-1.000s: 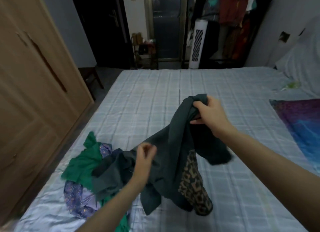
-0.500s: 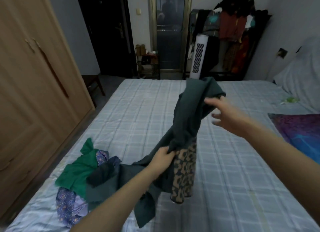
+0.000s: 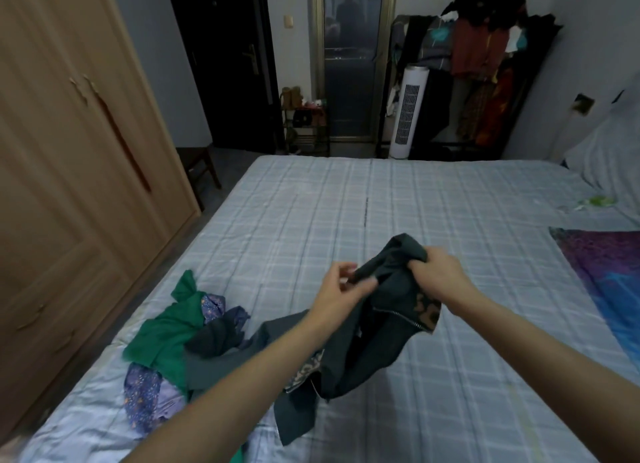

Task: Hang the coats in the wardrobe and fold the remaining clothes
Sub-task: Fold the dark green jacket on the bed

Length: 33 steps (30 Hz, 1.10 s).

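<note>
Wardrobe (image 3: 69,172) doors on the left are shut, the clothes pile (image 3: 173,338) sits on the bed (image 3: 346,203) near its left edge, and above the bed the left hand (image 3: 337,298) pinches a fold of the dark green coat (image 3: 367,338) while the right hand (image 3: 438,274) clamps a bunched edge. Best bet: find the collar and shake it open before hanging. It looks crumpled, zipped, leopard-lined, with its hem trailing onto the bed.

Dim, cool, flat indoor light; no hard shadows or glare. Wide-angle bend bows the wardrobe (image 3: 69,172) at the left edge. Far doorway (image 3: 221,64) nearly black. Corners soft, slightly blurred.
</note>
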### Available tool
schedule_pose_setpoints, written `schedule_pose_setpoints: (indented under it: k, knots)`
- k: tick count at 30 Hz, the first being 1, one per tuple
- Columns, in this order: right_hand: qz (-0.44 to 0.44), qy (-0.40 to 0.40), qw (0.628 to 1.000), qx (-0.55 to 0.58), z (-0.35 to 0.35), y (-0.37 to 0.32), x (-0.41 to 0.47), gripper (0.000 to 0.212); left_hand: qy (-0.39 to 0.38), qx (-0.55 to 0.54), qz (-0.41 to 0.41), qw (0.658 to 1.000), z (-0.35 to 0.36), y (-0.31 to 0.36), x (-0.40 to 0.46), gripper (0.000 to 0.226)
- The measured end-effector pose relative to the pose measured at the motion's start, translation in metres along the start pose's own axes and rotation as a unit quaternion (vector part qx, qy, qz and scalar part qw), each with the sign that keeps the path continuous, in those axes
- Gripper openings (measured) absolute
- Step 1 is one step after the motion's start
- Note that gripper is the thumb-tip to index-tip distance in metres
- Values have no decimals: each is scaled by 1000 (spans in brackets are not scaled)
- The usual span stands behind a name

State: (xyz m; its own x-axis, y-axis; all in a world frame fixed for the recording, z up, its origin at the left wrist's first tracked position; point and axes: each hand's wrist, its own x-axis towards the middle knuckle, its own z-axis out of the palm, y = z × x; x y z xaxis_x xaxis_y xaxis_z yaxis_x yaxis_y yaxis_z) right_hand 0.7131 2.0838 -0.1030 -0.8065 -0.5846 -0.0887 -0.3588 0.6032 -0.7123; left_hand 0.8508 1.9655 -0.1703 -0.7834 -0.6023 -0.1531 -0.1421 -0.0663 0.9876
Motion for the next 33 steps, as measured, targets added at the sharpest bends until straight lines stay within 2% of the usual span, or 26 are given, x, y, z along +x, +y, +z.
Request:
schedule_pose_setpoints:
  k: [3,5,7,9,12,16,18,19,20,23,25,27,29,31,33]
  knots:
    - [8,10,997,79,-13,-8,7,24,3,181,-35,983,6,-67,-24,79]
    - [12,-3,993,119,-22,-15,8,25,8,252,-106,962,8,-96,-32,80]
    - [11,-37,987,153,-34,-21,4,24,10,287,-138,948,9,-114,-31,67]
    - [-4,-68,985,161,-46,-25,-1,24,13,330,-131,935,8,-119,-25,47]
    - [-43,-28,989,137,-65,-20,4,25,23,255,-79,963,2,-103,-8,30]
    - [-73,109,990,48,-103,-3,19,26,-48,174,-35,983,-23,-41,11,29]
    - [-101,115,988,-14,-122,6,22,21,-79,150,-27,985,-45,-9,24,48]
    - [-113,102,987,-56,-130,12,24,17,-54,174,-15,983,-57,9,32,55]
    - [-125,84,983,-107,-136,17,23,24,-16,226,15,974,-71,24,41,55]
    - [-148,30,934,-323,-147,30,22,82,106,414,113,897,-109,75,59,19]
    - [-162,8,891,-425,-147,37,24,100,145,483,162,848,-124,106,60,23]
    - [-171,20,878,-446,-142,42,27,92,187,518,176,816,-133,126,61,21]
    - [-162,63,898,-404,-137,46,31,65,238,499,160,818,-136,136,61,21]
    - [-153,92,916,-359,-132,49,36,40,260,449,135,844,-133,137,62,21]
    - [-150,92,930,-321,-125,53,43,20,211,365,100,901,-127,131,63,24]
